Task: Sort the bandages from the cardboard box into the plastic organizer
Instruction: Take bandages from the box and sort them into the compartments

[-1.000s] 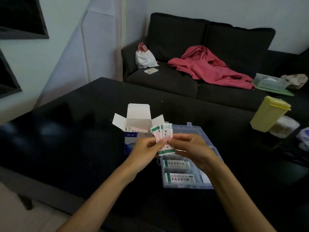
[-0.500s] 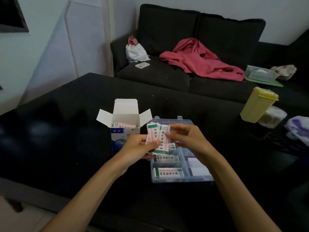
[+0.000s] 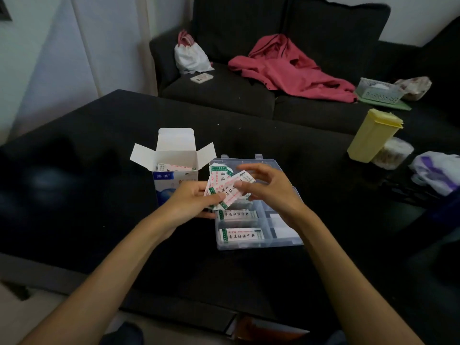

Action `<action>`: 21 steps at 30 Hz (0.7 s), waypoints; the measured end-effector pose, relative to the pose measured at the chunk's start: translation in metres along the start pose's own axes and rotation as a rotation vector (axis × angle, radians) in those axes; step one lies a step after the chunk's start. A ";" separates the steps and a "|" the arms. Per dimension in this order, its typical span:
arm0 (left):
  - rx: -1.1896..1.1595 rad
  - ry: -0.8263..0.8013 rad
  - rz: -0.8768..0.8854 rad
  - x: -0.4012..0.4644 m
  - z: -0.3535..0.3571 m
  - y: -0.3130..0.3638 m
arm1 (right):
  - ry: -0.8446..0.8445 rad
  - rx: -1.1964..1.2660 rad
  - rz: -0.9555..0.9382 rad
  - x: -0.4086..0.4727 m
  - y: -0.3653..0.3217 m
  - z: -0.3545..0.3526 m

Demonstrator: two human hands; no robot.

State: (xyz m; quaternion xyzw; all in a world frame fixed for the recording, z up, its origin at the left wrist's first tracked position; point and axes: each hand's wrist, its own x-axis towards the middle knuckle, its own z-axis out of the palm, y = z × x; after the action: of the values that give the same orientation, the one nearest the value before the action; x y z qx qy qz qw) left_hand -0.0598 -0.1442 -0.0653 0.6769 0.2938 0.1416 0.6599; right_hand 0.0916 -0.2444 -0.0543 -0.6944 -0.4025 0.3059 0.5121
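Holding a loose fan of bandages (image 3: 225,189) in the left hand (image 3: 193,201) just over the organizer (image 3: 258,241), right hand (image 3: 267,186) pinching one; could slip and scatter onto the worktop (image 3: 99,170).

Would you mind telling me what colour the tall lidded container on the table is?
Pale yellow, lid included; the tall container shows clearly in the head view.

The box (image 3: 174,168) is matt white card inside, with glossy blue print outside. The bandages (image 3: 224,189) have thin paper wrappers with crimped edges. The organizer (image 3: 258,242) is clear, smooth plastic. The table (image 3: 99,195) is dark and faintly glossy. The sofa (image 3: 224,90) is matt dark cloth, and the tub (image 3: 371,135) is yellow plastic.
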 end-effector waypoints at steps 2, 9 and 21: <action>-0.027 0.014 -0.009 0.000 0.000 0.000 | 0.000 -0.024 -0.024 -0.001 0.002 0.001; -0.119 0.065 -0.094 0.000 -0.002 0.000 | 0.021 0.004 -0.009 -0.001 0.005 0.000; -0.092 0.066 -0.039 0.003 0.001 -0.004 | 0.244 0.075 -0.066 0.001 0.007 0.013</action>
State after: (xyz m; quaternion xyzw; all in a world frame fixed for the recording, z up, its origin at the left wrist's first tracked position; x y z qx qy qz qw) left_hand -0.0577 -0.1432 -0.0694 0.6351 0.3218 0.1640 0.6828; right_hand 0.0830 -0.2388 -0.0647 -0.6931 -0.3480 0.2169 0.5928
